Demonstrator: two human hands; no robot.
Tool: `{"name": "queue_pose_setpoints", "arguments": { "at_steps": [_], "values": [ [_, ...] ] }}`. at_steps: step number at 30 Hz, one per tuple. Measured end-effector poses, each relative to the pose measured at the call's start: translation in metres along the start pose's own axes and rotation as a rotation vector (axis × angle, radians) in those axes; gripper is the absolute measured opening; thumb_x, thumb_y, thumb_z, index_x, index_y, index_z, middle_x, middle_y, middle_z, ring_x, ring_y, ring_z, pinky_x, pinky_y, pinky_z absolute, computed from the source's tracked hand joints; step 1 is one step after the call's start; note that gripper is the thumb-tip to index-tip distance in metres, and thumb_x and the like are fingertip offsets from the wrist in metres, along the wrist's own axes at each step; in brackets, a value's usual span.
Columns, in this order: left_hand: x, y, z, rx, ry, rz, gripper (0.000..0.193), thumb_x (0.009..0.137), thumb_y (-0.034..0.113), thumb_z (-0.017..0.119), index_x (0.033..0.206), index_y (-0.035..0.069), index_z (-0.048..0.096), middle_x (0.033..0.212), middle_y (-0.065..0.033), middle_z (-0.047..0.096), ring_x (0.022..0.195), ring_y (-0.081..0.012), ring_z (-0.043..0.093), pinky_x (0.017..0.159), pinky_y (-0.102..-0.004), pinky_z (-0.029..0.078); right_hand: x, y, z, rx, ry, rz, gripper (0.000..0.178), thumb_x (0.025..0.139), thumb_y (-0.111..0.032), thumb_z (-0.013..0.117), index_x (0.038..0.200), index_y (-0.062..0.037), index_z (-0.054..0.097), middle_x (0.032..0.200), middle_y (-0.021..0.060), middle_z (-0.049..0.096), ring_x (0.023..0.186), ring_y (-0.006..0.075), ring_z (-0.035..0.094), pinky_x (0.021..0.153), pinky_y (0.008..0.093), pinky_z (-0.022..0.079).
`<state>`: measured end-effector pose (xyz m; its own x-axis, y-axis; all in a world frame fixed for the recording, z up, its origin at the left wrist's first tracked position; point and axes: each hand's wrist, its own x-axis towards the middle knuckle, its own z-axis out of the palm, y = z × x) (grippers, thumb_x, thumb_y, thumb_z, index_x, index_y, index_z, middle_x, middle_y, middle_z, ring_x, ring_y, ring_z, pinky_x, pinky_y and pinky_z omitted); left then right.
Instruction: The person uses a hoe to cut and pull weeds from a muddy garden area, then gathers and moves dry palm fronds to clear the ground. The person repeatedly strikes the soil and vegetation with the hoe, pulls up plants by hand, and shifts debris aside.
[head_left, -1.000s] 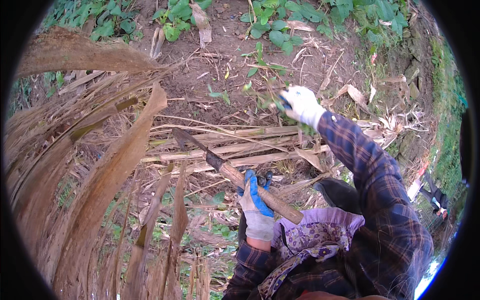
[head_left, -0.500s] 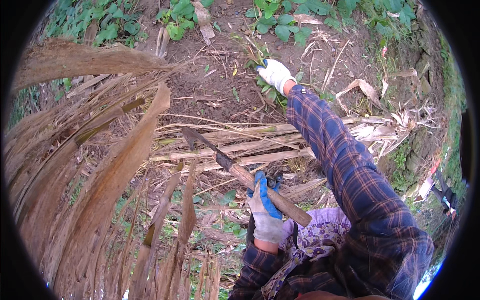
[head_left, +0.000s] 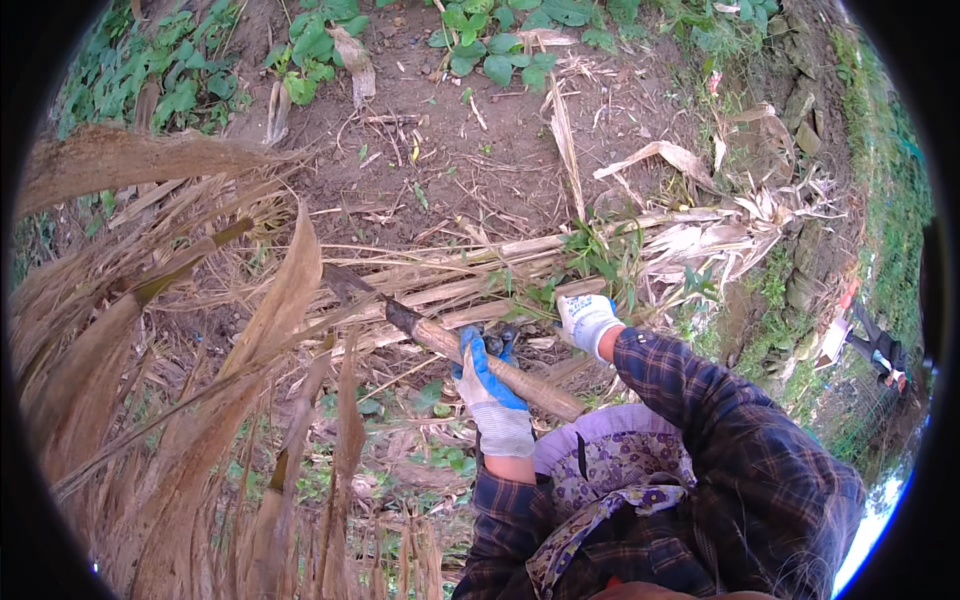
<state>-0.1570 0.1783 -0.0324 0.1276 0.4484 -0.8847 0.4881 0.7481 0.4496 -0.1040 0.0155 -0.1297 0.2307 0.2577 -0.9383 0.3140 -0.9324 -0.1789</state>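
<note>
hiding its fingertips beneath its white glove, the right hand [head_left: 587, 320] faces knuckles-up, and one cannot tell whether it is closed on the green weeds [head_left: 590, 250] just beyond it. hard to make out, too, is the exact shape of the blade [head_left: 345, 283], dark against dry stalks [head_left: 520, 262] beyond both hands. the short-handled hoe [head_left: 437, 338] runs slantwise through the left hand [head_left: 487, 380], whose blue-coated fingers are wrapped round the handle [head_left: 540, 390], covering its middle. the blade sits beyond and left of that hand; the butt end reaches to its right, near a purple floral apron [head_left: 625, 465]. the handle is round, brown wood, darkened at the collar [head_left: 403, 316].
</note>
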Motion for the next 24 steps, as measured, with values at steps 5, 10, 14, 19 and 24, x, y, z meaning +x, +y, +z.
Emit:
{"name": "queue_pose_setpoints", "arguments": {
  "at_steps": [5, 10, 14, 19, 24],
  "values": [
    [0.008, -0.009, 0.003, -0.169, 0.041, 0.033, 0.030, 0.091, 0.019, 0.063, 0.113, 0.000, 0.058, 0.103, -0.0060, 0.059, 0.087, -0.0136, 0.058, 0.076, -0.0277, 0.048, 0.008, -0.019, -0.009, -0.043, 0.128, 0.023, 0.064, 0.074, -0.047, 0.070, 0.125, -0.0115, 0.053, 0.116, 0.0113, 0.059, 0.109, 0.0308, 0.057, 0.090, 0.0453, 0.046],
    [0.005, -0.033, -0.002, -0.132, 0.003, 0.083, 0.027, 0.088, 0.017, 0.067, 0.109, 0.001, 0.060, 0.094, -0.0036, 0.060, 0.079, -0.0131, 0.057, 0.069, -0.0278, 0.047, -0.065, -0.021, -0.068, -0.176, 0.365, -0.197, 0.076, 0.074, -0.049, 0.070, 0.138, -0.0188, 0.043, 0.143, 0.0101, 0.042, 0.132, 0.0282, 0.039, 0.107, 0.0502, 0.028],
    [-0.035, -0.073, -0.020, 0.017, 0.049, 0.094, 0.033, 0.085, 0.025, 0.070, 0.108, 0.003, 0.060, 0.087, 0.0001, 0.058, 0.072, -0.0108, 0.053, 0.061, -0.0265, 0.043, -0.127, 0.011, -0.076, 0.352, 0.269, -0.254, 0.064, 0.078, -0.047, 0.066, 0.130, -0.0143, 0.050, 0.123, 0.0156, 0.057, 0.112, 0.0339, 0.055, 0.096, 0.0415, 0.044],
    [-0.127, -0.094, -0.013, 0.034, -0.101, 0.025, 0.022, 0.082, 0.001, 0.071, 0.102, 0.003, 0.064, 0.089, 0.0004, 0.061, 0.073, -0.0086, 0.057, 0.064, -0.0212, 0.046, -0.214, 0.054, -0.008, 0.842, -0.185, -0.529, 0.056, 0.085, -0.045, 0.065, 0.125, -0.0070, 0.055, 0.115, 0.0149, 0.063, 0.106, 0.0248, 0.060, 0.092, 0.0332, 0.045],
    [-0.190, -0.060, 0.022, 0.275, -0.296, 0.061, 0.023, 0.080, 0.006, 0.074, 0.100, 0.001, 0.062, 0.079, -0.0005, 0.062, 0.062, -0.0089, 0.056, 0.056, -0.0250, 0.048, -0.293, 0.043, -0.004, 1.342, -0.422, -0.455, 0.048, 0.083, -0.019, 0.074, 0.124, -0.0055, 0.054, 0.111, 0.0046, 0.063, 0.100, 0.0131, 0.058, 0.088, 0.0287, 0.047]
  ]
}}
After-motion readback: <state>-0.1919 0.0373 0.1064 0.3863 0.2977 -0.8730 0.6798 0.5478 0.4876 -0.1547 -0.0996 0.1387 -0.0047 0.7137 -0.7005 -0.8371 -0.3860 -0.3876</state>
